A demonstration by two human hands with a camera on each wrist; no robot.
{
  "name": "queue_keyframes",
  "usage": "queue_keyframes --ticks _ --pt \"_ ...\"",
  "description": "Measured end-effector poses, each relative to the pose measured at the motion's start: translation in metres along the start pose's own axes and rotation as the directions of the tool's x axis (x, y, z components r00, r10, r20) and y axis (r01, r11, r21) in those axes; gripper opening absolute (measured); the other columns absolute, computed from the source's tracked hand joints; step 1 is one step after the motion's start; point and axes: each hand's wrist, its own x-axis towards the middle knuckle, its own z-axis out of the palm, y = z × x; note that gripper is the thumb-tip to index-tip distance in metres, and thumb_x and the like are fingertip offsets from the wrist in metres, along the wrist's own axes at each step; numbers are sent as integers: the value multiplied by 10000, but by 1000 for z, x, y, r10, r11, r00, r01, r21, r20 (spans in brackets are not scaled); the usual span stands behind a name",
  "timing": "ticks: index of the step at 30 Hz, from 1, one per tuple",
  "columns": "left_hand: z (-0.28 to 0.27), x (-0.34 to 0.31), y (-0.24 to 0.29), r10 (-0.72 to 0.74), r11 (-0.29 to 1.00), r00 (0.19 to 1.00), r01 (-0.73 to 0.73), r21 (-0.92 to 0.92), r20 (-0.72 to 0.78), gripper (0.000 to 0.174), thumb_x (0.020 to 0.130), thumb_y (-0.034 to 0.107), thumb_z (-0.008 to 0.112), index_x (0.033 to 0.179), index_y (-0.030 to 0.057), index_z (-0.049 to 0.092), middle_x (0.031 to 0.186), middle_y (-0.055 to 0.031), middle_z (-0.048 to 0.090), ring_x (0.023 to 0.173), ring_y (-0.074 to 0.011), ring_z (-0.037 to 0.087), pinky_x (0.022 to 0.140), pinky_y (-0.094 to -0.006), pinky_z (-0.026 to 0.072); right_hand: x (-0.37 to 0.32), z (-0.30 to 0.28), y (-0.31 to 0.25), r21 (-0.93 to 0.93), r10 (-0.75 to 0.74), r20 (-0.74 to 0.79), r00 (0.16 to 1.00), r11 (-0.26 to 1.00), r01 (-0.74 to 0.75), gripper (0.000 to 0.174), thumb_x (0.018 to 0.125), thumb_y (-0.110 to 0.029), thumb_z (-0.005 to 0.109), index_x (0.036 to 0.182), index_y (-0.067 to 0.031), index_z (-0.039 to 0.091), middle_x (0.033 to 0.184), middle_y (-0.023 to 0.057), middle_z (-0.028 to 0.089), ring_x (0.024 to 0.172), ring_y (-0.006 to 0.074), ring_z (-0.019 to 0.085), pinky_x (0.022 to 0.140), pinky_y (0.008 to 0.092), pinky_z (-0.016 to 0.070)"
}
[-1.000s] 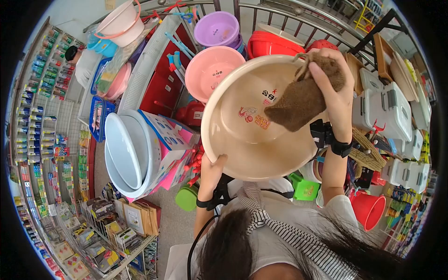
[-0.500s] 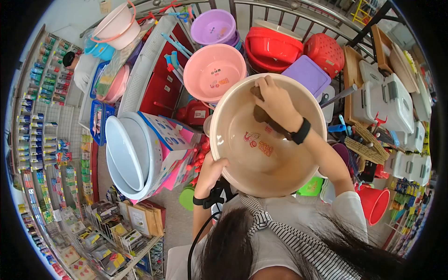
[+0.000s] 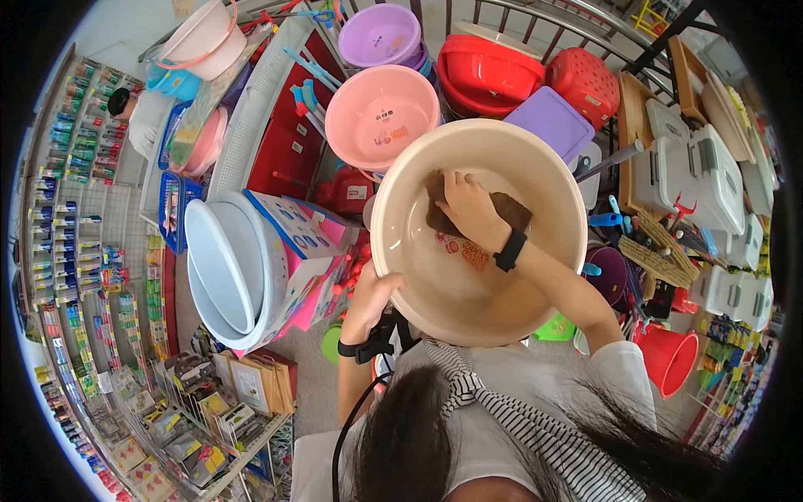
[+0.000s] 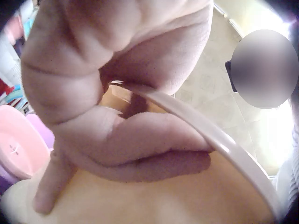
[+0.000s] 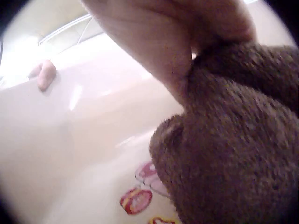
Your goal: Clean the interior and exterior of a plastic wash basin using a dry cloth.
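Observation:
A large cream plastic basin (image 3: 418, 280) is held in front of the person's body, printed with a red and orange design on its bottom. My left hand (image 3: 368, 299) grips its left rim, thumb over the inside. In the left wrist view, the curled fingers (image 4: 154, 140) lie along the basin's wall under the rim. Inside the basin, my right hand (image 3: 471, 209) holds a brown fuzzy cloth (image 3: 512, 209) down against the bottom. Close up in the right wrist view, the cloth (image 5: 243, 126) bunches under the fingers and covers part of the print.
Beyond the basin stand a pink basin (image 3: 381, 113), a purple basin (image 3: 379, 35) and red basins (image 3: 493, 71). Light blue tubs (image 3: 222, 268) are at the left. A purple lid (image 3: 552, 124), lidded white boxes (image 3: 707, 184) and a red bucket (image 3: 669, 360) lie right. Stocked shelves line both sides.
My right hand has brought the cloth from above the basin's right side down inside, then leftward across the bottom. The basin shifted slightly; my left hand stays on its rim.

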Motion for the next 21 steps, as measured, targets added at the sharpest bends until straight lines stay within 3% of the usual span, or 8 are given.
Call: queue_keyframes --ticks 2,4,6,8,12,15,18,21 --pt "0 4 -1 11 1000 1000 -11 -3 4 360 716 1 562 1072 -31 603 895 -50 643 787 -132 569 710 -259 451 0 21 1 99 43 29 999 994 -45 624 800 -220 718 1301 51 465 1086 211 592 1004 319 606 761 407 557" --pt "-4 13 -8 -8 999 999 6 49 35 314 722 18 563 1032 -22 603 867 -42 631 768 -130 565 696 -256 445 -6 37 -6 152 -71 -117 991 984 89 507 839 -194 686 1206 88 478 971 211 617 968 368 597 822 451 518" --pt "-5 17 -10 -25 998 1000 25 53 13 342 705 -17 552 1042 -38 604 880 -57 635 785 -147 579 703 -261 457 -16 35 -20 161 -145 -142 979 973 168 492 814 -194 697 1201 50 516 1003 204 615 957 362 601 826 451 515" --pt "-6 18 -10 -42 997 999 42 59 -5 371 687 -51 540 1052 -53 606 894 -72 640 801 -164 594 711 -266 468 -26 28 -32 241 -411 28 911 888 393 296 790 -209 686 990 -5 612 950 170 651 903 336 636 730 434 539" --pt "-4 16 -7 -62 995 998 64 78 -19 313 704 -14 551 1014 -31 595 854 -52 615 765 -145 565 684 -270 452 -43 29 -24 408 -538 180 823 803 435 270 752 -207 702 950 -42 623 909 162 647 896 332 635 715 457 524" --pt "-2 16 -2 1 995 1000 -3 101 21 249 726 18 560 969 -17 594 818 -35 603 740 -132 552 671 -271 442 -36 19 -23 352 -601 206 772 782 515 306 722 -223 727 947 -43 621 886 133 641 875 326 639 714 456 528" --pt "2 12 6 26 994 998 -32 107 52 275 724 5 555 994 -28 600 836 -44 619 752 -133 562 692 -271 452 -24 7 -15 178 -502 72 862 857 484 321 735 -172 719 1014 -56 612 946 102 604 918 284 631 717 402 538" --pt "1 5 4 -4 995 999 -1 98 41 303 722 -10 548 1018 -38 605 848 -51 635 766 -132 573 710 -271 459 -2 14 8 -176 -314 -65 947 938 299 177 809 -132 607 978 -88 635 968 70 616 947 232 618 709 363 546"
